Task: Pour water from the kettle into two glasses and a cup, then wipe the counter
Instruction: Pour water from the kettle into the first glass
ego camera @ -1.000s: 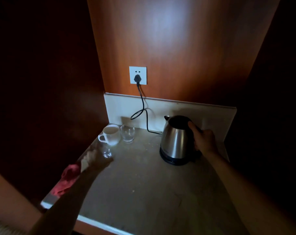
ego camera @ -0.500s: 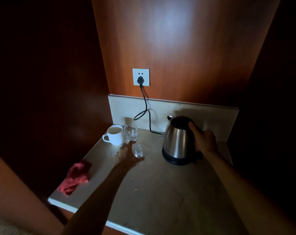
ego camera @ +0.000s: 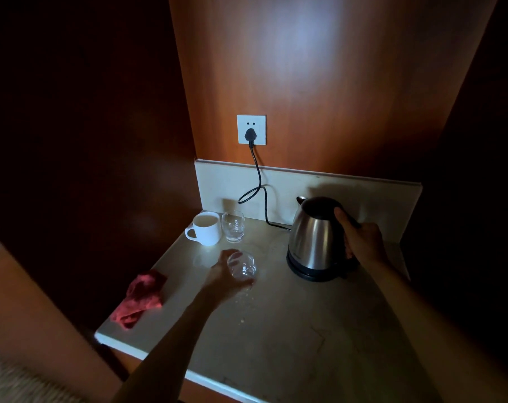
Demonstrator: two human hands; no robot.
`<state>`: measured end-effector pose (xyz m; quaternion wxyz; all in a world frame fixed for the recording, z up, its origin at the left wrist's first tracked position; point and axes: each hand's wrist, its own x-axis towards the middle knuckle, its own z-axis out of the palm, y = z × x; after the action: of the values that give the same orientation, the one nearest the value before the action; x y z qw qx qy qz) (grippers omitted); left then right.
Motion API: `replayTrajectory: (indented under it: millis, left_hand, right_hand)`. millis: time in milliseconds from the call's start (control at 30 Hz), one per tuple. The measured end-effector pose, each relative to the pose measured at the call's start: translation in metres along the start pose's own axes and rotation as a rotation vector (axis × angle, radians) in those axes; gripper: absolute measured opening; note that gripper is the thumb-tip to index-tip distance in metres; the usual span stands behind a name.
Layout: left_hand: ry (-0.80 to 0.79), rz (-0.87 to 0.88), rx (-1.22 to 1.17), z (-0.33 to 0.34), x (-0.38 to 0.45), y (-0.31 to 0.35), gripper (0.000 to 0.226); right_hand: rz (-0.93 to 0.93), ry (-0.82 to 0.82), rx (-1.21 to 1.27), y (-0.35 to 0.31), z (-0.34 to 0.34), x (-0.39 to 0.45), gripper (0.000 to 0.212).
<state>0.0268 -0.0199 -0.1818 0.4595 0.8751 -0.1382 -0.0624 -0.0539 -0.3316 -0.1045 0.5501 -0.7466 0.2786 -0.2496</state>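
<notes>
Head view: my right hand (ego camera: 363, 242) is wrapped on the kettle (ego camera: 316, 237) handle, kettle on its base. Left hand (ego camera: 226, 274) cups the near glass (ego camera: 242, 264). Cup (ego camera: 206, 228) and second glass (ego camera: 233, 226) sit beyond it. Pour step starting, I judge; next: lift kettle, tip spout over glass.

A dim alcove of glossy reddish-brown wood panels (ego camera: 319, 82) (a soft glare high on the back one) holds a white wall socket (ego camera: 251, 123) above a pale stone backsplash (ego camera: 363, 187).

Steel kettle (ego camera: 315, 238) upright on base, glasses (ego camera: 233, 230) and cup (ego camera: 206, 232) leftward
</notes>
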Motion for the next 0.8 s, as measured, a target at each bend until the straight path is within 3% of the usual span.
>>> replayTrajectory:
  millis: [133, 300, 400, 533, 800]
  left_hand:
    - [0.006, -0.004, -0.038, -0.004, 0.006, -0.009, 0.106]
    - [0.077, 0.036, -0.07, 0.003, 0.002, -0.015, 0.091]
    - [0.029, 0.056, -0.084, 0.009, 0.001, -0.009, 0.107]
    - [0.199, 0.069, -0.06, 0.017, -0.002, -0.005, 0.092]
    - [0.081, 0.06, -0.106, 0.009, 0.002, -0.01, 0.085]
  right_hand:
    - [-0.008, 0.007, 0.005, 0.002, 0.001, 0.003, 0.075]
    - [-0.001, 0.027, -0.017, -0.001, 0.003, 0.0, 0.073]
    - [0.003, 0.041, -0.018, -0.005, 0.004, -0.001, 0.067]
    - [0.021, 0.048, -0.019, -0.007, 0.005, -0.005, 0.064]
    - [0.084, 0.054, 0.04, -0.016, 0.004, -0.012, 0.058]
